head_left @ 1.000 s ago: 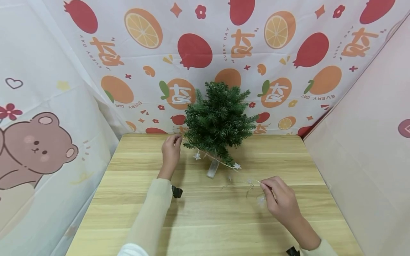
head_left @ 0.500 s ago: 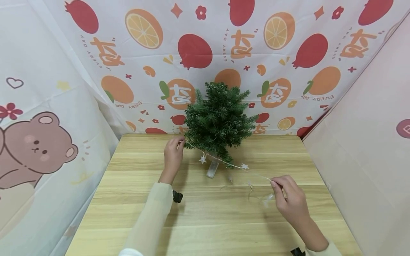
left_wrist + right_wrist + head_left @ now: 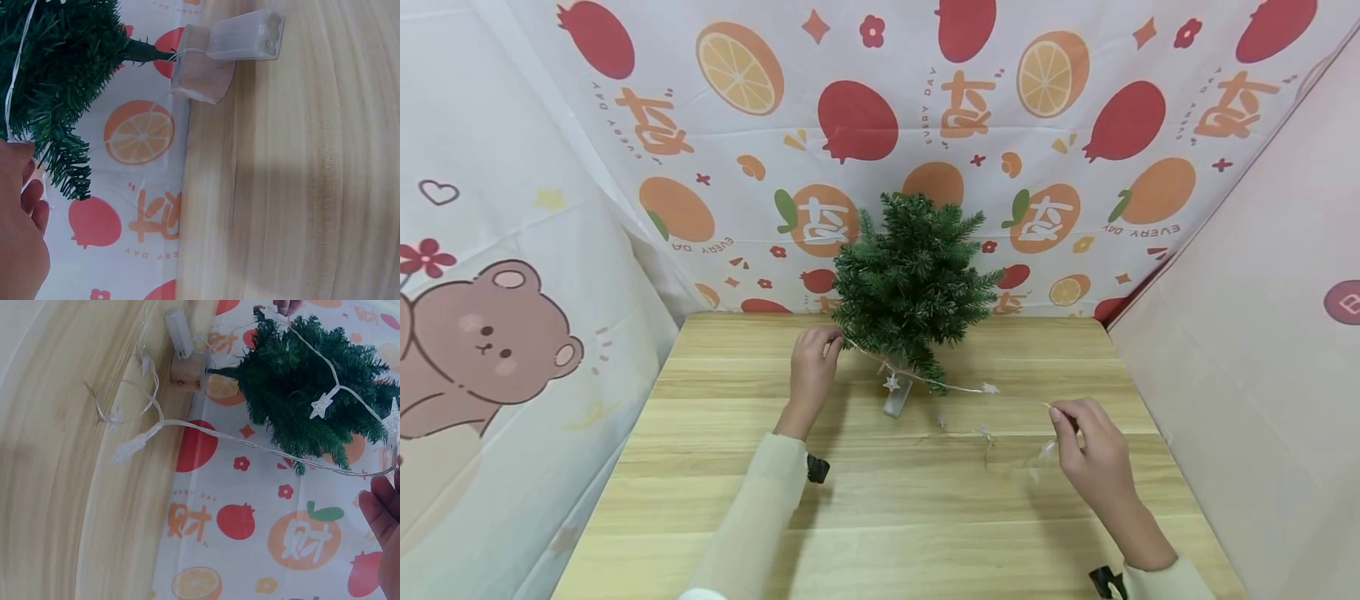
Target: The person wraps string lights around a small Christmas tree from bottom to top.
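A small green artificial Christmas tree (image 3: 917, 275) stands at the back of the table. In front of it a string of star lights (image 3: 951, 387) hangs between my two hands, with one star (image 3: 891, 382) dangling near the lower branches. My left hand (image 3: 814, 367) pinches the string beside the tree's left side. Further right, my right hand (image 3: 1097, 454) pinches it above the table. The loose end trails below that hand, its clear stars (image 3: 131, 447) hanging down. A clear battery box (image 3: 244, 36) leans at the tree's wooden base (image 3: 189, 372), with a thin wire running from it.
The wooden table (image 3: 880, 533) has a printed fruit cloth (image 3: 857, 50) hanging right behind the tree. Pale cloths close off both sides, the left one bearing a bear print (image 3: 490, 333).
My right hand has moved right, carrying the string and its stars that way. The left hand has shifted slightly right and closer to me. The tree stays in place.
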`<act>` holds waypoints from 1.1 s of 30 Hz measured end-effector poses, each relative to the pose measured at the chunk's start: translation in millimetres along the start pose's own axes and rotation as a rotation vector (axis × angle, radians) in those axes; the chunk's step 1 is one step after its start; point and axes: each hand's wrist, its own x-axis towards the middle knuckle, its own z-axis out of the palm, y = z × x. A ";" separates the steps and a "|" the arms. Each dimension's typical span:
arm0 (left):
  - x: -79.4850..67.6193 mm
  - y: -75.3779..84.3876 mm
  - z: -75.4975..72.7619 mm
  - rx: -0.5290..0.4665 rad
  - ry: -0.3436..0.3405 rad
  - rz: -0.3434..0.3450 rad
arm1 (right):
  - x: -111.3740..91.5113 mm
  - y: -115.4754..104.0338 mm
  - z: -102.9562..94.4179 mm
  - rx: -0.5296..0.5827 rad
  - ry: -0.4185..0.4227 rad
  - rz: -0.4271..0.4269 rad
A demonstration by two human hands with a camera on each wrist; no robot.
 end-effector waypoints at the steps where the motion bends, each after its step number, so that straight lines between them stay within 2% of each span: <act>1: -0.8 0.8 -0.9 0.004 0.002 0.010 | 1.2 1.8 0.0 -0.006 0.003 0.003; 6: -3.0 3.5 -0.8 0.036 0.018 0.069 | 10.6 11.0 -1.3 -0.055 0.037 0.028; 12: -2.4 4.8 -0.4 0.078 0.023 0.083 | 28.1 21.4 -0.6 -0.117 0.046 0.056; 18: -0.1 6.0 2.2 0.089 0.037 0.127 | 42.1 31.3 1.3 -0.184 0.050 0.090; 27: 0.3 6.9 7.6 0.100 0.043 0.133 | 58.8 48.2 2.8 -0.200 0.080 0.176; 33: -1.6 8.0 8.8 0.122 0.055 0.153 | 54.6 53.9 16.1 -0.227 0.013 0.239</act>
